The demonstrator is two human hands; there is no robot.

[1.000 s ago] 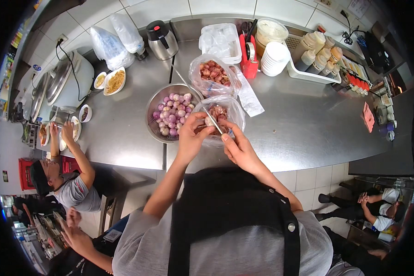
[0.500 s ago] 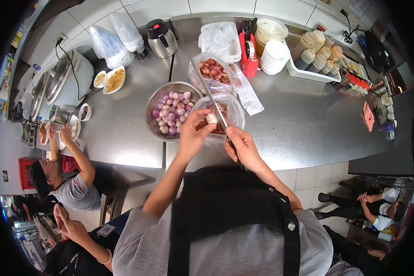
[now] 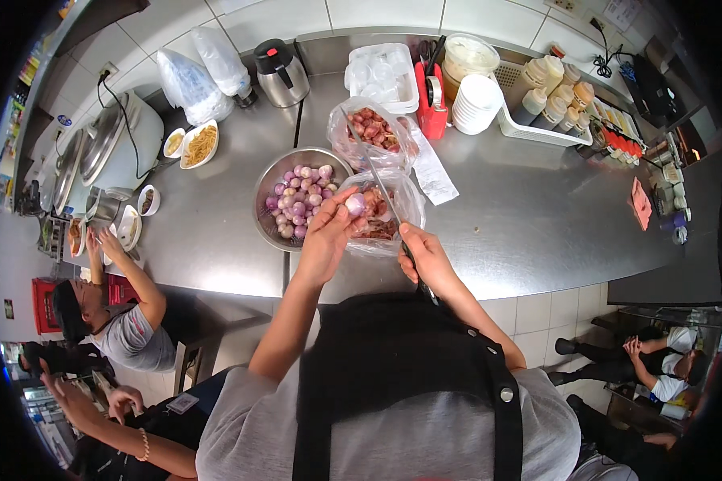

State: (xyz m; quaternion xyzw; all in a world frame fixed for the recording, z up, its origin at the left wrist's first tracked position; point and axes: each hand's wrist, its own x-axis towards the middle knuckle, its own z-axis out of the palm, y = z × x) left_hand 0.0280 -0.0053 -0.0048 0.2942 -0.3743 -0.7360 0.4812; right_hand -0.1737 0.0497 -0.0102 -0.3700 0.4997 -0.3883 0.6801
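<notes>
Head view: left hand (image 3: 331, 232) pinches a shallot (image 3: 355, 205), right hand (image 3: 427, 260) clamps a knife (image 3: 371, 163), its edge best turned clear of pinching fingers.

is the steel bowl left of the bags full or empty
Partly full: the steel bowl holds a pile of purple onions, but bare metal shows around its inner wall.

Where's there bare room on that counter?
The widest nearly bare patch lies between the white paper and pink cloth, in front of the bottle basket. Another runs left from the steel bowl to a white dish. From bowl to paper it's crowded: plastic bags, knife, left hand, right hand.
</notes>
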